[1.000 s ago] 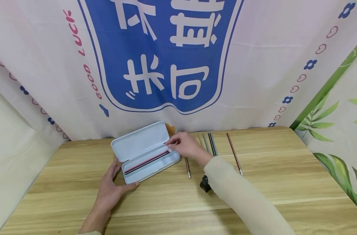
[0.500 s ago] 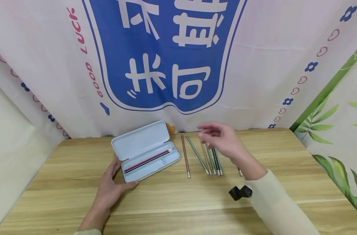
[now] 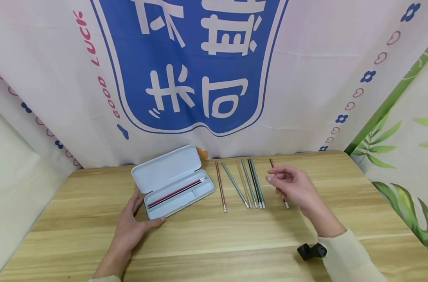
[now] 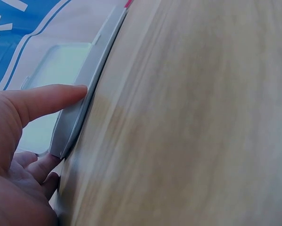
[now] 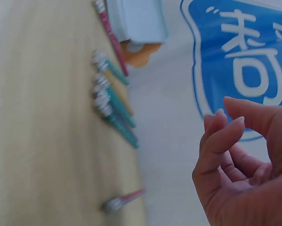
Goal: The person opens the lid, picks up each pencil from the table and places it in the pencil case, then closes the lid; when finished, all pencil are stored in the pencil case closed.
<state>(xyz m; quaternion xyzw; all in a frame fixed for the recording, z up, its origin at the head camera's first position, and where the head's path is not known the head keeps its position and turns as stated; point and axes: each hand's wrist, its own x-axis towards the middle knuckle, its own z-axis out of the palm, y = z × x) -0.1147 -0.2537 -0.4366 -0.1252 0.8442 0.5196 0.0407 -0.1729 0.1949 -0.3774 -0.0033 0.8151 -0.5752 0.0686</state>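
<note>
A light blue pencil case (image 3: 180, 207) lies with its lid (image 3: 166, 168) raised, and a pink pencil (image 3: 177, 190) and a black one lie side by side in it. My left hand (image 3: 129, 227) holds the case by its left end; in the left wrist view the thumb (image 4: 56, 101) presses the near side while the other fingers sit around the end. Over a dark red pencil (image 3: 286, 204) at the right hovers my right hand (image 3: 294, 188), fingers loosely bent. Nothing shows between its fingertips in the right wrist view; the hand covers that pencil's middle in the head view.
Between case and right hand lie a reddish pencil (image 3: 220, 186), a teal pencil (image 3: 235, 185) at a slant, and several more in a close row (image 3: 252, 184), eraser ends toward me. A printed curtain (image 3: 288, 117) hangs along the table's back edge. An orange-brown shape (image 3: 202, 153) shows behind the case.
My right hand has left the case's right end, passed over the row of pencils and moved right to the lone dark red pencil. The left hand and case stay in place.
</note>
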